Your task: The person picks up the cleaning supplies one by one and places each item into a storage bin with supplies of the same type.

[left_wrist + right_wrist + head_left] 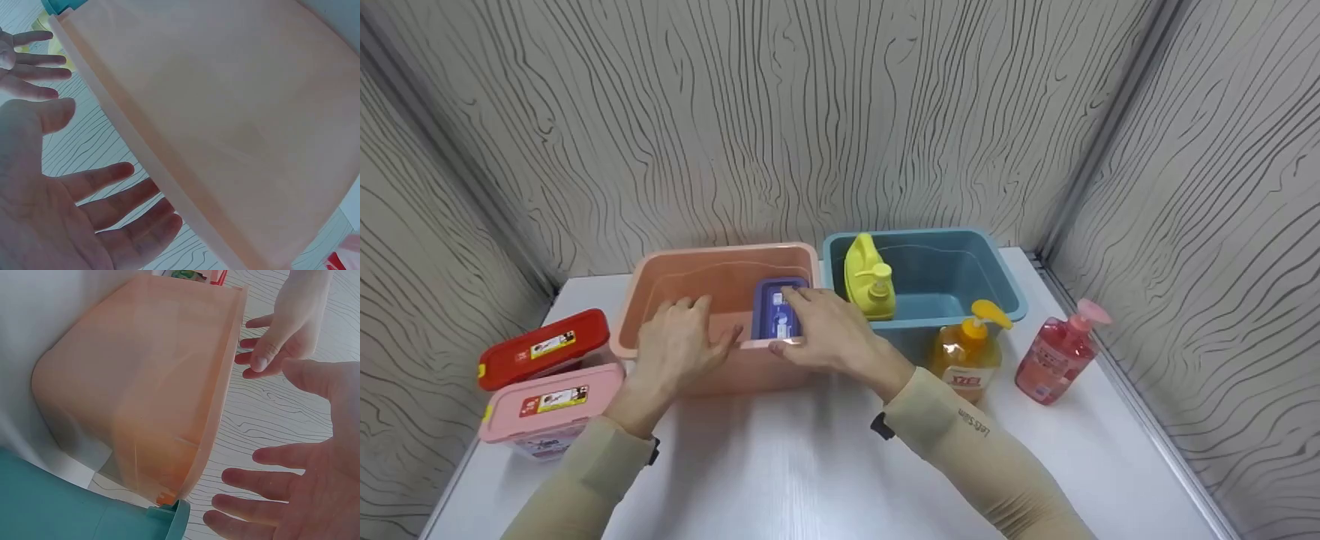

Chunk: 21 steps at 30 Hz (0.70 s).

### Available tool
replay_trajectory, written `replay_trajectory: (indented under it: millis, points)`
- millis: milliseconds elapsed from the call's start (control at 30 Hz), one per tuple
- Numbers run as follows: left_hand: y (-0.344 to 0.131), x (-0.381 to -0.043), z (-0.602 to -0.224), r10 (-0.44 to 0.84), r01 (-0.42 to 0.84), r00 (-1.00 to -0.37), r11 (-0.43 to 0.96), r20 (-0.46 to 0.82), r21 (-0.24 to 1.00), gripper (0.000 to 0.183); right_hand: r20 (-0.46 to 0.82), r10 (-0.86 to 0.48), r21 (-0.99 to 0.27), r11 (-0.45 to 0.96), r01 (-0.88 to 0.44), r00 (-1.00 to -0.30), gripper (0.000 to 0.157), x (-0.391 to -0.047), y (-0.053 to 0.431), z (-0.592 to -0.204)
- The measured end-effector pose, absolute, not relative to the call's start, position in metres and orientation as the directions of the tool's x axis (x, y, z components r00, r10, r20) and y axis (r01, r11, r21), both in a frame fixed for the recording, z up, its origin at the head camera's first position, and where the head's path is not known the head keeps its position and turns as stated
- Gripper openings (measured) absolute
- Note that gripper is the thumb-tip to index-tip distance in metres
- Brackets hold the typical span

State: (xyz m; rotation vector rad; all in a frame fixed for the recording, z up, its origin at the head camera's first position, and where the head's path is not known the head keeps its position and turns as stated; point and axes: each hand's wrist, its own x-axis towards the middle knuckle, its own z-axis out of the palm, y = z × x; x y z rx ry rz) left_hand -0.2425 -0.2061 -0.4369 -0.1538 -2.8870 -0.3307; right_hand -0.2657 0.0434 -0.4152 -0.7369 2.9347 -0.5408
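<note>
Fingers of left hand (679, 341) spread and lightly bent at left front of peach bin (750, 371), with nothing in grip. Right hand (836, 326) at the bin's right front, fingers well extended and apart, likewise empty; fingertips over purple-lidded box (769, 315), contact impossible to tell. That box inside, at right end of peach bin, partly covered by right hand. Yellow pump bottle (866, 289) upright in left end of blue bin (937, 259). Amber pump bottle (969, 352) before blue bin, hiding some of its front wall; pink pump bottle (1054, 364) farther right. Red-lidded box (521, 356) and pink-lidded box (540, 405) at far left.
</note>
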Motion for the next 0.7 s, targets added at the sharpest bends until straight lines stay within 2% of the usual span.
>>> replay_trajectory:
  millis: [267, 700]
  points:
    - [-0.202, -0.243, -0.435, 0.073, 0.131, -0.965, 0.967, 0.253, 0.219, 0.071, 0.008, -0.471, -0.399, 0.807, -0.435, -0.882, 0.092, -0.263, 0.048, -0.411]
    - [-0.197, -0.245, -0.435, 0.104, 0.169, -0.955, 0.961, 0.279, 0.221, 0.067, 0.093, -0.487, -0.448, 0.758, -0.474, -0.868, 0.075, -0.259, 0.056, -0.409]
